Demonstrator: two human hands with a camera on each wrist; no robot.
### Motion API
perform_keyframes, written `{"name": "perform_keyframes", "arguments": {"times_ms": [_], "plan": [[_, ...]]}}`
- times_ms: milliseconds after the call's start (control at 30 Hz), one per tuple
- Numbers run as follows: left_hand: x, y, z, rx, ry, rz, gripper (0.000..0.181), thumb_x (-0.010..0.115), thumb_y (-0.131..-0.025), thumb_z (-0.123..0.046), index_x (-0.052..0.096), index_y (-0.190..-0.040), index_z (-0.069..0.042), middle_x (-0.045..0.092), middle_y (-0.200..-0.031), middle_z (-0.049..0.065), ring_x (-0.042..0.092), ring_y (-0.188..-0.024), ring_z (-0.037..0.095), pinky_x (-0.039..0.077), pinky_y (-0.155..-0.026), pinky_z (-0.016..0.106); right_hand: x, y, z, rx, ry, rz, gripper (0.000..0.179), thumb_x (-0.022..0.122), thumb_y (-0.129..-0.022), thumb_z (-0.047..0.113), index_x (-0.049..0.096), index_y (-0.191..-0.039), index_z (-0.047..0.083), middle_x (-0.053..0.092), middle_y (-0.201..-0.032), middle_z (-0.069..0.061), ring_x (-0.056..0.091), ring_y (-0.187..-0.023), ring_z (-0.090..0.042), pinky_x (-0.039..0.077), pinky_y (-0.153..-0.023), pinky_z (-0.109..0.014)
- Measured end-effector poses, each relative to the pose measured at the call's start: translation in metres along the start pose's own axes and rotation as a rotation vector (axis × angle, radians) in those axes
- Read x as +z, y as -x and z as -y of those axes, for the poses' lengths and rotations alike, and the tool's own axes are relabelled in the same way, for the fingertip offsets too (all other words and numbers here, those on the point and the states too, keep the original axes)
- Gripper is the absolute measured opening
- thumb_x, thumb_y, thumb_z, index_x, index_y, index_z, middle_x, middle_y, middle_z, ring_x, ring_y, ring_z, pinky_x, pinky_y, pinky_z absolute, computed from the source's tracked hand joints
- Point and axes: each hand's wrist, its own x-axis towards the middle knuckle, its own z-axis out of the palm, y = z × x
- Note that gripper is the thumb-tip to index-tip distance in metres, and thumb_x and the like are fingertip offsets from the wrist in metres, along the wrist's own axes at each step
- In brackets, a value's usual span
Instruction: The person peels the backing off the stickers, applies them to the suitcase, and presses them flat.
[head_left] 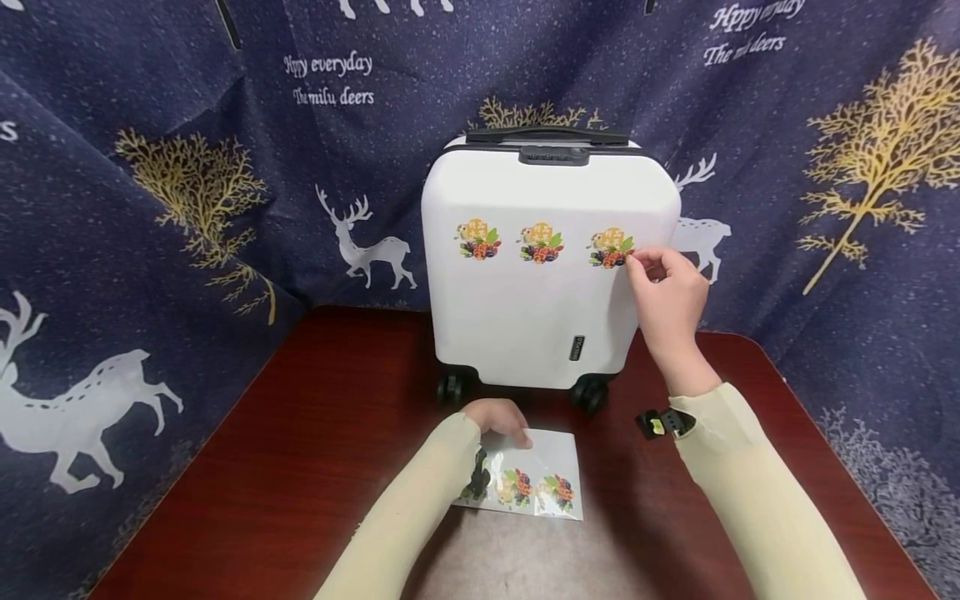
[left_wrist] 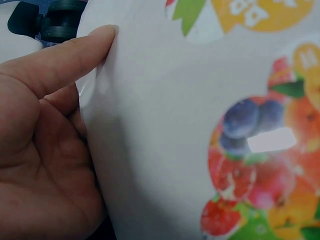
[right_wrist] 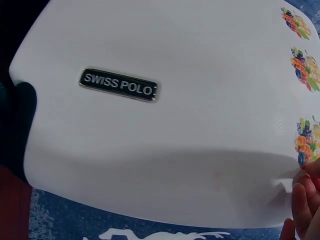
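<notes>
A white suitcase (head_left: 510, 312) stands upright on the table, with a row of three fruit-print stickers across its front. At the rightmost sticker (head_left: 609, 248), my right hand (head_left: 670, 292) pinches its right edge between thumb and fingertips. The right wrist view shows these fingertips (right_wrist: 300, 192) right at the sticker's edge against the white shell. My left hand (head_left: 498, 418) grips a sticker sheet (head_left: 551, 450) low in front of the suitcase. In the left wrist view the thumb (left_wrist: 90, 47) lies on top of the sheet's edge and the other fingers go underneath, partly hidden.
The dark red table (head_left: 322, 417) spreads around the suitcase. Behind hangs a navy cloth (head_left: 360, 150) with deer and tree prints. Black wheels (head_left: 590, 393) sit under the suitcase, and a black handle (head_left: 547, 133) tops it. A SWISS POLO badge (right_wrist: 119, 85) is on its front.
</notes>
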Motion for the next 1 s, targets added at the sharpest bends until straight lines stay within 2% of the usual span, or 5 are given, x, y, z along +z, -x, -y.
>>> {"name": "perform_keyframes", "arguments": {"times_ms": [300,500,633,733,1000], "plan": [[0.003,-0.002,0.000,0.025,-0.042,0.001,0.035,0.077,-0.089,-0.031,0.076,-0.119,-0.013,0.068,-0.135,0.008,0.062,-0.122,0.025,0.050,-0.110,0.044,-0.005,0.018,-0.009,0.010,-0.014,0.036,0.019,0.072,-0.095,0.013,0.072,-0.104,-0.005,0.072,-0.100,-0.023,0.044,-0.073,0.015,0.036,-0.064,-0.007],[0.003,-0.002,-0.001,0.011,-0.028,0.001,0.033,0.077,-0.089,-0.030,0.076,-0.118,-0.013,0.068,-0.135,0.008,0.062,-0.122,0.026,0.050,-0.109,0.045,-0.010,0.029,-0.013,0.020,-0.023,0.058,0.019,0.074,-0.094,0.013,0.072,-0.103,-0.004,0.072,-0.099,-0.021,0.045,-0.072,0.013,0.037,-0.064,-0.006],[0.003,-0.001,0.000,0.006,-0.012,0.006,0.033,0.077,-0.089,-0.029,0.076,-0.117,-0.012,0.069,-0.134,0.009,0.063,-0.119,0.025,0.051,-0.108,0.045,-0.012,0.037,-0.016,0.038,-0.027,0.060,0.018,0.074,-0.093,0.011,0.072,-0.102,-0.004,0.069,-0.090,-0.010,0.044,-0.070,0.012,0.037,-0.063,-0.006],[0.003,-0.002,0.001,0.007,-0.013,0.012,0.033,0.077,-0.089,-0.028,0.076,-0.118,-0.012,0.068,-0.134,0.009,0.063,-0.118,0.024,0.051,-0.107,0.044,-0.013,0.043,-0.017,0.049,-0.027,0.065,0.017,0.074,-0.093,0.010,0.073,-0.101,-0.005,0.068,-0.089,-0.007,0.045,-0.070,0.012,0.037,-0.062,-0.006],[0.003,-0.001,0.002,0.012,-0.020,-0.001,0.033,0.078,-0.088,-0.030,0.077,-0.116,-0.012,0.068,-0.135,0.008,0.062,-0.122,0.025,0.051,-0.108,0.044,-0.016,0.062,-0.024,0.064,-0.029,0.097,0.014,0.074,-0.093,0.009,0.074,-0.100,-0.003,0.070,-0.091,-0.019,0.046,-0.069,0.014,0.037,-0.062,-0.004]]}}
